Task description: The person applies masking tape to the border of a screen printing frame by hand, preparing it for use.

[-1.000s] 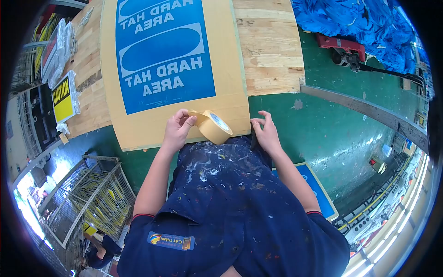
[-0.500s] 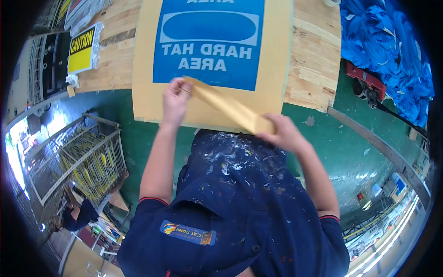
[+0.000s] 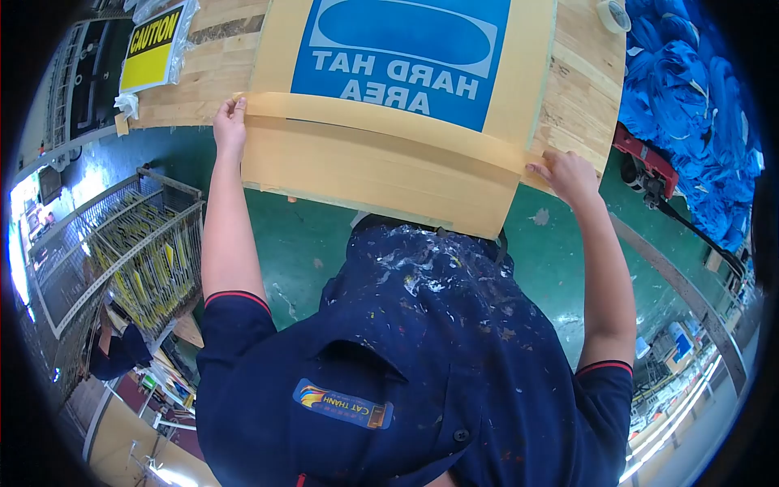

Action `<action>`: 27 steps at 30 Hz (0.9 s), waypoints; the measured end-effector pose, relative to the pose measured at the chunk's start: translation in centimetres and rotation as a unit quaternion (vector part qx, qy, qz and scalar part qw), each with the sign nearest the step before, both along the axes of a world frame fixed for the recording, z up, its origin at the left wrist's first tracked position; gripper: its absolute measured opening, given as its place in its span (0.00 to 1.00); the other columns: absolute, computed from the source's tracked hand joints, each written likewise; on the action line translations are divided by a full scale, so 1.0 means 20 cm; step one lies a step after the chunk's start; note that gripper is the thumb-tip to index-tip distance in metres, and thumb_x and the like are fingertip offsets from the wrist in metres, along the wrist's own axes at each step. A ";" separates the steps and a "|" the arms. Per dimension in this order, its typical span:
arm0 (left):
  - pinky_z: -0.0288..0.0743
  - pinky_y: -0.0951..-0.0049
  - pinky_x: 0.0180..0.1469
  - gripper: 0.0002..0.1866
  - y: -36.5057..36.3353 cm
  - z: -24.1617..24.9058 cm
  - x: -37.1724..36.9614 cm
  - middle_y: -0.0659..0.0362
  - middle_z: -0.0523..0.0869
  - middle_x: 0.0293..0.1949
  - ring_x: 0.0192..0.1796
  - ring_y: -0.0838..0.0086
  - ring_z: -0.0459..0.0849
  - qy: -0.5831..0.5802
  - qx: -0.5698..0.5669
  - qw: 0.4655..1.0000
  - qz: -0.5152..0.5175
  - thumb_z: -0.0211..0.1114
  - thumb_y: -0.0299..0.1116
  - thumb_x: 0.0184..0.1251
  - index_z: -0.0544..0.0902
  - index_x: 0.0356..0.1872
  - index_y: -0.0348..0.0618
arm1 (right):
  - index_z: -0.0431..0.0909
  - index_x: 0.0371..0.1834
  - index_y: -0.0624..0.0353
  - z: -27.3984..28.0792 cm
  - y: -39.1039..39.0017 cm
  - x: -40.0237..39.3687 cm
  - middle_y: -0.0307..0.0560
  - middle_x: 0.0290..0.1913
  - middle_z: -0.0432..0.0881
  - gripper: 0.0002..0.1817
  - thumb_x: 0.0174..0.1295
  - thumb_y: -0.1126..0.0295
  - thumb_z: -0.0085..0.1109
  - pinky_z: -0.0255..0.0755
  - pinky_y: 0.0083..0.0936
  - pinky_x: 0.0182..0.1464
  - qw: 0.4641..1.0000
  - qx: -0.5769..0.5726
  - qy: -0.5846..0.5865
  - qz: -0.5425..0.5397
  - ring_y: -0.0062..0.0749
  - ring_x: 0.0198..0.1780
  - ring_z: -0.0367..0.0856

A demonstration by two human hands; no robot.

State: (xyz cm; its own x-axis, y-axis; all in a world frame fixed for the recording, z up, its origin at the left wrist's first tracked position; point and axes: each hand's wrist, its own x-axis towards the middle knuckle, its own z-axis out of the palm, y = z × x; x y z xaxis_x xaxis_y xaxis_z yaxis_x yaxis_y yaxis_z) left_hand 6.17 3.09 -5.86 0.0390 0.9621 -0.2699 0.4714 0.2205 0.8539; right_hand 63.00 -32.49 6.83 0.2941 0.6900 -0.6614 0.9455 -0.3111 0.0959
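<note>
A wide strip of tan masking tape stretches across a flat panel and covers the lower edge of its blue field. Mirrored "HARD HAT AREA" lettering shows on that field. My left hand pinches the strip's left end, at the panel's left side. At the other end, my right hand grips the strip with curled fingers, beside the panel's right edge. Tan border surrounds the blue field, and the panel's near edge hangs past the wooden table close to my stained apron.
A tape roll stands at the table's right corner. A bagged CAUTION sign lies at the left. Blue material is heaped beyond a red pallet jack. A wire rack of yellow pieces and another person are at lower left.
My hands have moved apart, left hand outward left and right hand outward right. The tape, slanted and folded between them before, is now stretched across the panel's full width.
</note>
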 end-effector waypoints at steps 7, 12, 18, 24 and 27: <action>0.78 0.75 0.49 0.13 -0.05 0.02 -0.01 0.60 0.87 0.44 0.45 0.80 0.83 0.032 -0.023 0.999 -0.032 0.62 0.40 0.85 0.81 0.51 0.38 | 0.80 0.59 0.49 -0.12 -0.06 0.00 0.57 0.36 0.90 0.36 0.69 0.29 0.53 0.82 0.50 0.44 0.999 0.024 -0.019 0.028 0.56 0.44 0.91; 0.77 0.75 0.50 0.15 -0.03 0.01 -0.01 0.59 0.88 0.44 0.45 0.79 0.83 0.046 -0.014 0.999 -0.024 0.62 0.40 0.85 0.82 0.52 0.36 | 0.69 0.72 0.42 -0.13 0.01 -0.06 0.56 0.35 0.90 0.38 0.68 0.29 0.54 0.82 0.49 0.41 0.998 -0.013 -0.040 0.045 0.58 0.40 0.91; 0.78 0.73 0.51 0.15 -0.04 -0.01 -0.04 0.58 0.89 0.43 0.46 0.77 0.85 0.064 0.006 0.998 -0.028 0.64 0.40 0.84 0.83 0.52 0.35 | 0.68 0.75 0.37 -0.15 -0.01 -0.05 0.56 0.34 0.90 0.38 0.69 0.29 0.53 0.82 0.50 0.39 0.998 0.009 -0.038 0.041 0.58 0.40 0.91; 0.78 0.73 0.51 0.16 -0.03 -0.06 -0.07 0.57 0.90 0.44 0.45 0.77 0.84 0.047 -0.007 0.999 -0.005 0.65 0.40 0.83 0.84 0.51 0.35 | 0.72 0.70 0.41 -0.12 0.02 -0.08 0.51 0.33 0.91 0.35 0.70 0.30 0.53 0.81 0.48 0.38 0.998 0.013 -0.046 0.040 0.53 0.40 0.92; 0.78 0.72 0.51 0.16 -0.03 -0.07 -0.07 0.56 0.90 0.45 0.45 0.76 0.85 0.055 -0.002 0.998 -0.002 0.65 0.41 0.83 0.84 0.51 0.34 | 0.69 0.72 0.39 -0.15 0.02 -0.07 0.55 0.35 0.90 0.36 0.69 0.31 0.55 0.82 0.50 0.39 0.999 -0.002 -0.040 0.021 0.57 0.41 0.91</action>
State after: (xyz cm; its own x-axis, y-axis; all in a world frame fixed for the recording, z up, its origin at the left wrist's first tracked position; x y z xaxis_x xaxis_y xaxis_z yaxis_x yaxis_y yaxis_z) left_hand 4.82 2.48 -7.21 0.0118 0.9610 -0.2762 0.5636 0.2217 0.7958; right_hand 61.51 -32.09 3.89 0.3172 0.7004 -0.6394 0.9470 -0.2707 0.1732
